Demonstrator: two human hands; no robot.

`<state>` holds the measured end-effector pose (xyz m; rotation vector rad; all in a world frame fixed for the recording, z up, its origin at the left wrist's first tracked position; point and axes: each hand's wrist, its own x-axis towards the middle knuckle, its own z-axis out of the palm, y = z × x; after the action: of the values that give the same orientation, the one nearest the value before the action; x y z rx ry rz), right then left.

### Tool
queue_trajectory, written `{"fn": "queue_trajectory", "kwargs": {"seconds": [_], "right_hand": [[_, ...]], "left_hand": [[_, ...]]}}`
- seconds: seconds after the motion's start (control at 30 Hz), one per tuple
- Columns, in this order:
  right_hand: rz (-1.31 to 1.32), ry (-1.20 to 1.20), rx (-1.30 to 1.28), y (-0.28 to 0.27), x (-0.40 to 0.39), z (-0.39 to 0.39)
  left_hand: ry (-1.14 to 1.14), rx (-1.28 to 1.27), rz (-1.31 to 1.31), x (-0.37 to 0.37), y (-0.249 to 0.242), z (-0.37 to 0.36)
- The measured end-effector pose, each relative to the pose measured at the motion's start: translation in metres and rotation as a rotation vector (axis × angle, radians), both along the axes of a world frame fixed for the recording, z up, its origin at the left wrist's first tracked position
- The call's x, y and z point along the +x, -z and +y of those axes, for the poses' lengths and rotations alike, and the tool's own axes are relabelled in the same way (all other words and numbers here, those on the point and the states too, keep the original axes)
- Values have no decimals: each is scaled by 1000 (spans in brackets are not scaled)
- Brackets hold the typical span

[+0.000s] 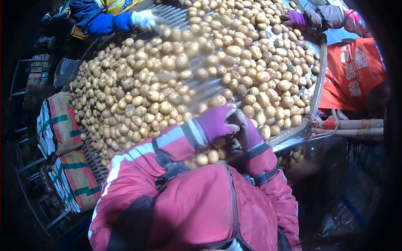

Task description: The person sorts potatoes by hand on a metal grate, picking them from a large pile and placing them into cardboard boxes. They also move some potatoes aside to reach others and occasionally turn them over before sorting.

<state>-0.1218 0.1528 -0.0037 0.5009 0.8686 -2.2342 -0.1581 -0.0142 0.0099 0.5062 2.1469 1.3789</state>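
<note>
My left hand point(215, 122), in a purple glove, has its fingers curled and meets my right hand just in front of my chest. My right hand point(248, 133), in a darker purple glove, is also closed, fingertips pressed against the left one. Whatever sits between them, if anything, is hidden by the fingers. Both hands are over the near edge of a wide sorting table heaped with potatoes point(263, 77). A few potatoes point(213, 156) lie below my wrists.
Across the table, a co-worker's white-gloved hand point(144, 19) reaches in at upper left, and another's purple-gloved hand point(295, 18) touches potatoes at upper right. Stacked cartons point(77, 178) stand at left. The metal rim point(321, 75) curves along the right, beside a red apron point(349, 73).
</note>
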Motion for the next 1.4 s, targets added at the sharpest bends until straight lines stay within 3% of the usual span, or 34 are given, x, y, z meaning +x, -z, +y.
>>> {"fn": "queue_trajectory", "kwargs": {"seconds": [0.07, 0.13, 0.17, 0.23, 0.3, 0.33, 0.4, 0.43, 0.5, 0.53, 0.57, 0.6, 0.63, 0.7, 0.77, 0.87, 0.9, 0.93, 0.97, 1.03, 1.1, 1.13, 1.2, 1.27, 1.3, 1.4], "right_hand": [[112, -41, 55, 4, -3, 2], [138, -33, 60, -22, -9, 3], [189, -88, 150, 28, -5, 9], [146, -93, 185, 50, -2, 12], [-12, -91, 177, 48, -2, 16], [-148, -88, 153, 39, -4, 17], [-145, 60, 98, 31, -1, 12], [-144, 133, 68, 30, -1, 8], [169, 93, 330, 34, -4, -1], [225, 54, 349, 42, -7, -1], [282, 17, 368, 50, -11, -1], [339, -17, 387, 59, -14, -1], [273, -74, 362, 48, -22, 4], [172, -161, 291, 32, -30, 10], [580, -46, 470, 45, -24, 9], [812, -95, 618, 65, -22, 20], [523, -104, 438, 48, -18, 19], [446, -107, 389, 47, -15, 19], [366, -107, 342, 46, -12, 20], [97, -38, 216, 24, -10, 10], [-16, -13, 100, 18, -11, 11], [-75, 0, 45, 14, -11, 11], [81, -47, 147, 25, -5, 13], [115, -44, 140, 30, -1, 15], [161, -39, 172, 34, -3, 13], [-170, 156, -176, 30, -4, 13]], "left_hand": [[114, 19, 59, -17, -3, -16], [353, -206, 818, -55, 34, -51], [266, -255, 913, -79, 32, -68], [-299, -250, 265, -133, 39, -104], [-519, -691, 739, -185, 85, -150], [-511, -781, 680, -203, 102, -171], [-514, -732, 286, -204, 108, -155], [-538, -738, 234, -196, 104, -142], [-423, -550, 720, -189, 153, -134], [-313, -451, 478, -162, 110, -107], [-355, -656, 398, -133, 83, -76], [-256, -590, 471, -118, 80, -67], [-327, -461, 718, -99, 94, -55], [-46, -508, 1071, -75, 96, -62], [-16, -515, 914, -73, 88, -66], [-31, -570, 824, -114, 73, -106], [30, -758, 875, -133, 77, -118], [101, -941, 929, -151, 81, -130], [-108, -797, 655, -162, 73, -122], [54, -980, 704, -194, 85, -125], [-176, -899, 311, -218, 113, -115], [-318, -844, 516, -216, 139, -114], [-336, -868, 537, -217, 138, -104], [-316, -761, 322, -212, 119, -107], [-327, -683, 404, -202, 122, -110], [-254, -94, 407, -140, 81, -78]]}}
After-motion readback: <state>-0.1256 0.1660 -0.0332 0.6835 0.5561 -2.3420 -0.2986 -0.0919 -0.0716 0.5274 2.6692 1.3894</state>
